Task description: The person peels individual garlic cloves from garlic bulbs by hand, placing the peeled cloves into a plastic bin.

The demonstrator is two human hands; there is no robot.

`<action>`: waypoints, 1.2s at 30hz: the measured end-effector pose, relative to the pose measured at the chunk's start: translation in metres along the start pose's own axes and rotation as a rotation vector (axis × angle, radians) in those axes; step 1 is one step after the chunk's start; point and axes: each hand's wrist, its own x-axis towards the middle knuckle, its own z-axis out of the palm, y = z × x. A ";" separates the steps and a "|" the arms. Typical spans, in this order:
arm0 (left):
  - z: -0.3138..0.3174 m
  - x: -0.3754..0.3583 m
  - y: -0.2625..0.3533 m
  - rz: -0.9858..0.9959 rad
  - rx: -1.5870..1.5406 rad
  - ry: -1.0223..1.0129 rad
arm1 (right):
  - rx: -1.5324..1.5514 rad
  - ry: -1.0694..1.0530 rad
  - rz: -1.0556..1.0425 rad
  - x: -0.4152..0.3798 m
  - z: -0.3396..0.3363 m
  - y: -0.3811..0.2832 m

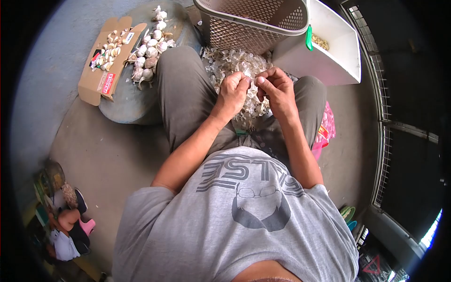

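My left hand is closed, thumb and fingers pinched together above a heap of papery garlic skins. Close beside it, my right hand also has thumb and forefinger pinched, the other fingers curled. The fingertips of both hands nearly meet; whatever small thing they hold is hidden. To the left, whole garlic bulbs lie in a pile on a round blue-grey surface. Loose garlic cloves rest on an opened cardboard box there.
A brown perforated plastic basket stands beyond the skins. Right of it, a white bin contains peeled garlic cloves, with a green handle at its rim. A pink bag lies by my right leg. Assorted items sit lower left.
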 end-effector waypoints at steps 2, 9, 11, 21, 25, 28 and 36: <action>0.002 -0.003 0.007 -0.062 -0.210 -0.010 | -0.070 -0.010 -0.027 0.001 -0.006 -0.001; 0.003 -0.001 0.009 -0.159 -0.507 -0.106 | -0.423 -0.004 0.026 -0.008 0.008 -0.005; -0.001 -0.002 0.007 -0.185 -0.622 -0.084 | -0.437 0.012 0.009 -0.009 0.009 -0.003; 0.004 -0.007 0.018 -0.041 -0.283 -0.018 | -0.849 -0.037 -0.036 -0.011 0.017 -0.028; 0.004 -0.008 0.022 0.059 -0.107 0.087 | -0.702 -0.046 -0.065 -0.007 0.011 -0.010; 0.004 -0.006 0.015 0.106 -0.072 0.097 | -0.538 -0.026 -0.005 -0.009 0.014 -0.009; 0.004 -0.006 0.016 0.115 -0.013 0.007 | -0.296 -0.097 0.108 0.001 -0.006 -0.027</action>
